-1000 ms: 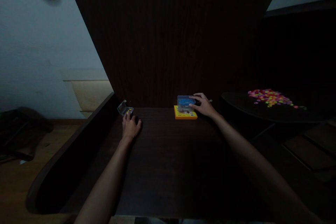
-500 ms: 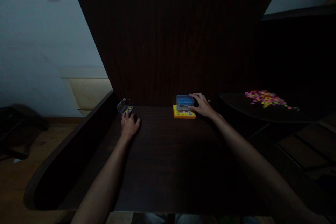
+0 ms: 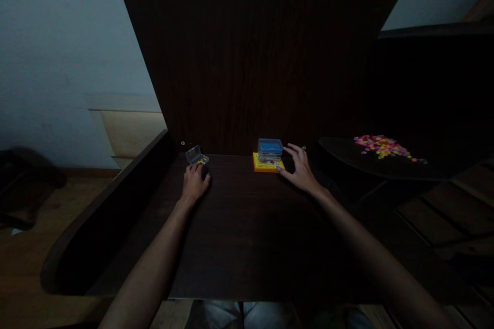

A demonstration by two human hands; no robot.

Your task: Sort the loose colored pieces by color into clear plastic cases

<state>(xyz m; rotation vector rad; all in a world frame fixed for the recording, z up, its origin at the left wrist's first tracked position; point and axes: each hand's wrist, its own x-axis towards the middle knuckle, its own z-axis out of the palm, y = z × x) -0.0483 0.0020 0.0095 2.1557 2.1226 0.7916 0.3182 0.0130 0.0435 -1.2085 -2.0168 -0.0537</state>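
My left hand (image 3: 195, 183) lies on the dark desk (image 3: 231, 226), its fingers stretched forward to the near edge of a small clear plastic box (image 3: 194, 154) and its thumb apart. The lid of that box stands raised, and small yellow pieces show inside. Just right of the stacked clear plastic boxes (image 3: 270, 149), which have blue in the upper one, my right hand (image 3: 301, 170) is open with thumb and fingers spread. Beneath the stack lies a flat yellow box (image 3: 267, 166), with my right thumb at or close to its right corner.
A heap of small pink, yellow and orange pieces (image 3: 382, 146) lies on a dark side shelf (image 3: 401, 169) to the right. A raised side panel (image 3: 111, 211) bounds the desk on the left, and a tall dark back panel (image 3: 254, 61) rises behind it.
The small clear box has shifted right across the desk, with my left hand moving slightly the same way. My right hand has come off the stacked boxes, its fingers now spread wider.
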